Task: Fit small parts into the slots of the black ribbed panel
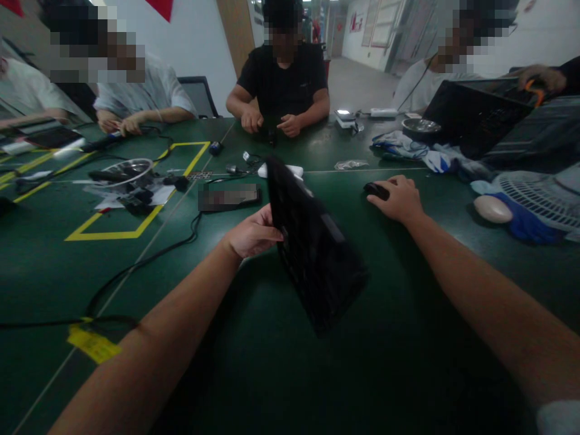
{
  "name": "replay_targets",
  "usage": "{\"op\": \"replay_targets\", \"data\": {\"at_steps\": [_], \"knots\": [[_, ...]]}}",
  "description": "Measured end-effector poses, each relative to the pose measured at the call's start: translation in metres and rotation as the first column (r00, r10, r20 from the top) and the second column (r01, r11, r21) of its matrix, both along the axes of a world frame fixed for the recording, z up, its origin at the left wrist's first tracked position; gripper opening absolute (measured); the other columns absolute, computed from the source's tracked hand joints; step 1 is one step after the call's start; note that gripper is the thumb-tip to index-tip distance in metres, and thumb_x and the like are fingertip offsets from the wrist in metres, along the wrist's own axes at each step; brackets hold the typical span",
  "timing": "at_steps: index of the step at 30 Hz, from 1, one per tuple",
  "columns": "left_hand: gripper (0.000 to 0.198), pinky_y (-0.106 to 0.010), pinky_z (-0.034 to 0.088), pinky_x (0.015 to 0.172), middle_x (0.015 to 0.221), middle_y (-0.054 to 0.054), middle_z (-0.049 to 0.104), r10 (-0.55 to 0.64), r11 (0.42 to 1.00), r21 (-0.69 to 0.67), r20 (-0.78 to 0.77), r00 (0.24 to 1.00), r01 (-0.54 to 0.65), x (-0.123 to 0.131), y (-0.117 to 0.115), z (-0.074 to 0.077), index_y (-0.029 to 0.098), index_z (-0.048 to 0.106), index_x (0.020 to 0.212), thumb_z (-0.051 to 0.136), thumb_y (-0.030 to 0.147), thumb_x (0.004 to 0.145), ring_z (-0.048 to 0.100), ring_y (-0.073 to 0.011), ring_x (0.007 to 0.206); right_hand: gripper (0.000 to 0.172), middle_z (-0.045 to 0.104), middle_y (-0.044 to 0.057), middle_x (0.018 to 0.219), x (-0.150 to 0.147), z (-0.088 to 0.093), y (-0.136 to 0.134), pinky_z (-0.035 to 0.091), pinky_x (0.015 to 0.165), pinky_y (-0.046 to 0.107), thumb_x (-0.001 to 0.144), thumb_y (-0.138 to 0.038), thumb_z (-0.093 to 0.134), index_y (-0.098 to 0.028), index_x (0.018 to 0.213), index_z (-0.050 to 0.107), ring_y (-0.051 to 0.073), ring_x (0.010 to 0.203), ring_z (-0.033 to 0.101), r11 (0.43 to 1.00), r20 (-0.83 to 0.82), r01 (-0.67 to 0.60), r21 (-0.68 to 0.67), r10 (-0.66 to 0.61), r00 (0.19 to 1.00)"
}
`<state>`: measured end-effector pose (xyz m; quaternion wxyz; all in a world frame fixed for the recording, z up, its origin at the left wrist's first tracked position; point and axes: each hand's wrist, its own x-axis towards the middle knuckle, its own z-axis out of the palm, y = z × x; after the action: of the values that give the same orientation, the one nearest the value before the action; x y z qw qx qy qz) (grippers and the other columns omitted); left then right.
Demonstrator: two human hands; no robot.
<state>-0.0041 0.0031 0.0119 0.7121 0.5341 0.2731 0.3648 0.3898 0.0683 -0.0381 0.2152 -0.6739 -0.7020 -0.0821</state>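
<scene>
From my seat, a one-edge hold carries the main risk: my left hand (256,232) pinches a black panel (312,248) at its nine o'clock edge, while the rest hangs tilted toward five o'clock. Should that pinch slacken, I judge, the panel could pivot about my thumb and knock its low corner on the green counter (399,350). Blur hides whether that corner touches the surface.

A swing toward ten or eleven o'clock might clip the phone (230,196) or the white device (297,171), because both lie near the panel's far side. A black cable (49,324) with a yellow tag (93,344) reaches my left forearm at eight o'clock and could snag if the arm sweeps across it.

My hands are well apart, the panel between them and ahead of me, near twelve o'clock. At its two o'clock, my right hand (401,199) curls round a black mouse (377,191) on the counter, clear of the panel; that leaves, in my view, nothing to steady the loose end. Beyond, at twelve o'clock, a person in black (290,75) sits across from me.
</scene>
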Motion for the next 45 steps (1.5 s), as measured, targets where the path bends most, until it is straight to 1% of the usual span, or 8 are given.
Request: {"op": "replay_targets", "data": {"at_steps": [4,11,25,30,35,37,40,45], "knots": [[0.047,-0.046,0.055,0.097,0.086,-0.006,0.072,0.016,0.994,0.103,0.126,0.992,-0.029,0.0,-0.002,0.0,0.022,0.061,0.069,0.089,0.058,0.057,0.069,-0.0316,0.111,0.056,0.057,0.018,0.126,0.002,-0.002,0.002,0.049,0.092,0.06,0.086,-0.057,0.06,-0.025,0.131,0.071,0.041,0.115,0.052,1.0,-0.034,-0.015,-0.008,0.015,0.999],[0.035,-0.046,0.053,0.104,0.133,-0.007,0.071,-0.069,0.998,-0.003,0.047,0.996,0.07,0.004,0.012,-0.015,0.024,0.079,0.084,0.096,0.033,0.055,0.065,-0.0333,0.125,0.056,0.058,0.019,0.13,0.003,-0.004,0.004,0.048,0.097,0.061,0.084,-0.057,0.064,-0.023,0.129,0.071,0.042,0.119,0.052,0.999,-0.058,-0.04,-0.008,0.04,0.998],[0.035,-0.033,0.059,0.084,0.097,-0.005,0.08,-0.119,0.989,-0.094,-0.014,0.993,0.117,0.008,0.026,-0.022,0.019,0.074,0.103,0.084,0.011,0.071,0.078,-0.0209,0.089,0.041,0.069,0.017,0.12,-0.017,0.016,-0.003,0.052,0.1,0.054,0.1,-0.04,0.038,-0.018,0.128,0.06,0.032,0.108,0.068,0.983,-0.278,-0.079,0.165,0.123,0.953],[0.036,-0.032,0.058,0.085,0.096,-0.005,0.08,-0.098,0.991,-0.088,-0.01,0.995,0.096,0.01,0.027,-0.027,0.018,0.074,0.103,0.087,0.012,0.069,0.077,-0.0192,0.088,0.038,0.067,0.01,0.104,-0.015,0.012,-0.001,0.062,0.073,0.049,0.083,-0.047,0.067,-0.025,0.111,0.056,0.027,0.08,0.07,0.98,-0.679,0.176,0.093,-0.067,0.731],[0.038,-0.032,0.057,0.085,0.095,-0.005,0.08,-0.11,0.988,-0.107,0.012,0.994,0.11,0.011,0.025,-0.024,0.016,0.073,0.103,0.088,0.011,0.068,0.076,-0.0176,0.085,0.061,0.062,0.006,0.106,-0.02,0.015,-0.002,0.064,0.069,0.047,0.048,-0.019,0.084,-0.027,0.099,0.051,0.022,0.072,0.067,0.96,-0.906,0.27,-0.075,-0.179,0.385],[0.037,-0.032,0.057,0.086,0.096,-0.005,0.08,-0.12,0.986,-0.114,0.009,0.993,0.12,0.011,0.026,-0.024,0.016,0.073,0.103,0.087,0.011,0.07,0.076,-0.018,0.087,0.056,0.063,0.004,0.1,-0.031,0.03,-0.017,0.064,0.068,0.048,0.047,-0.022,0.085,-0.027,0.093,0.053,0.022,0.07,0.066,0.976,-0.906,0.204,-0.08,-0.157,0.393],[0.037,-0.033,0.056,0.087,0.098,-0.006,0.079,-0.135,0.983,-0.12,0.014,0.991,0.136,0.011,0.027,-0.025,0.015,0.074,0.103,0.087,0.011,0.069,0.076,-0.0181,0.088,0.048,0.068,0.002,0.09,-0.054,0.067,-0.053,0.062,0.066,0.048,0.058,-0.04,0.087,-0.028,0.096,0.061,0.024,0.071,0.067,0.99,-0.725,-0.14,0.014,0.106,0.68],[0.045,-0.034,0.056,0.087,0.098,-0.005,0.079,-0.148,0.98,-0.132,0.011,0.989,0.149,0.01,0.028,-0.023,0.016,0.074,0.103,0.09,0.009,0.062,0.075,-0.0183,0.087,0.041,0.075,0.002,0.097,-0.1,0.128,-0.108,0.059,0.071,0.041,0.075,-0.044,0.08,-0.028,0.107,0.061,0.026,0.085,0.072,0.784,-0.428,-0.62,-0.011,0.557,0.712]]}}
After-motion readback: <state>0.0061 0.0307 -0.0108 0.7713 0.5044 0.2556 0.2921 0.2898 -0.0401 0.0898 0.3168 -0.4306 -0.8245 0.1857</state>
